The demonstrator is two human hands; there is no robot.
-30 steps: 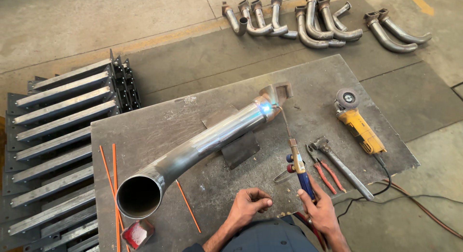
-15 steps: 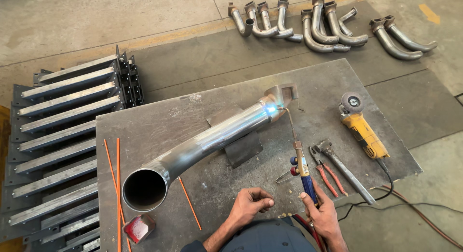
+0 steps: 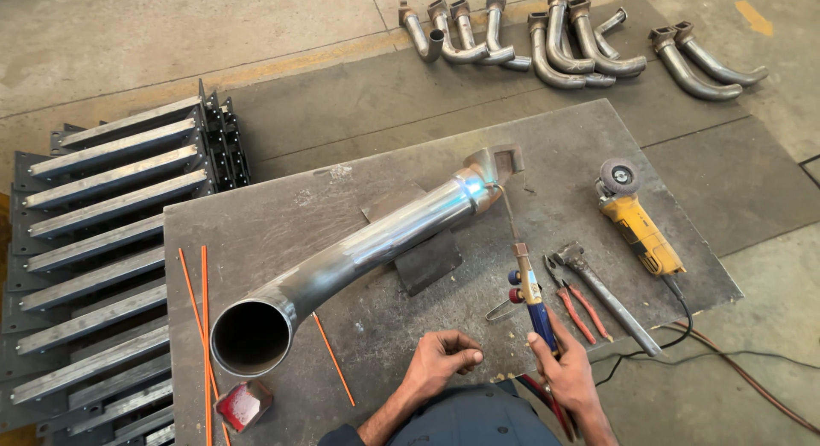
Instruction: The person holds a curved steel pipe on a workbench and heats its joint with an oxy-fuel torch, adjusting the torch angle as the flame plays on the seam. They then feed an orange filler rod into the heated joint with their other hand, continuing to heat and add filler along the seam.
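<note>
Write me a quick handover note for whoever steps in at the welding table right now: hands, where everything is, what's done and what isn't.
Right hand: grip closed on the blue-handled gas torch, flame playing on the joint between the bent steel pipe and its end flange.
Left hand: loosely curled, resting on the steel table, holding nothing visible.
Orange filler rods lie near the pipe's open end; yellow angle grinder, pliers and wrench right of the torch.
Done: pipe propped on a block, joint glowing.
Left: cannot tell how much of the seam is finished; no rod in hand.
</note>
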